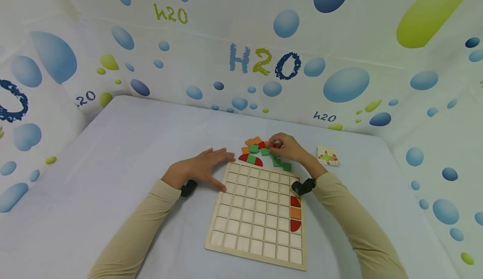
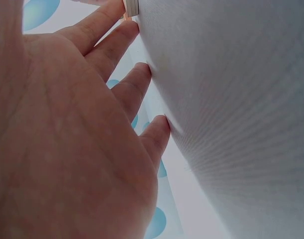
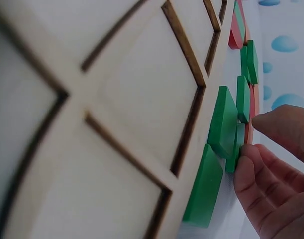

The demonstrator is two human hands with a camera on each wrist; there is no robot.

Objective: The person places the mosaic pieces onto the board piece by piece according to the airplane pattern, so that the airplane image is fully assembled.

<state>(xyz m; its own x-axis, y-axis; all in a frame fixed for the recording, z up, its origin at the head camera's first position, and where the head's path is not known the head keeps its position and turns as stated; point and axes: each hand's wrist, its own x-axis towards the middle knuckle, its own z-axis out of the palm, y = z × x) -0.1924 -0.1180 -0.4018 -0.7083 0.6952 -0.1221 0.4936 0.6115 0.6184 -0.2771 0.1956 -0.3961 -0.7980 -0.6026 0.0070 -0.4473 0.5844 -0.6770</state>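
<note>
A white-covered bench [image 1: 124,144] stands before a white curtain [image 1: 211,40] printed with "H2O" lettering [image 1: 239,59] and blue and lime-green drops [image 1: 346,84].

Head cam: high, set back, facing forward and down over whole wooden grid board [image 1: 256,231]. Left wrist: tight on left hand's palm [image 2: 77,139], rolled sideways. Right wrist: low, skimming board; shares green tiles [image 3: 224,124] with head.

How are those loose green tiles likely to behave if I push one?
The green tiles look stiff, with straight, clean edges. Their square outlines make rolling unlikely; sliding seems likelier. Several lie crowded together beyond the grid board, so a pushed one may well bump or shift its neighbours.
</note>
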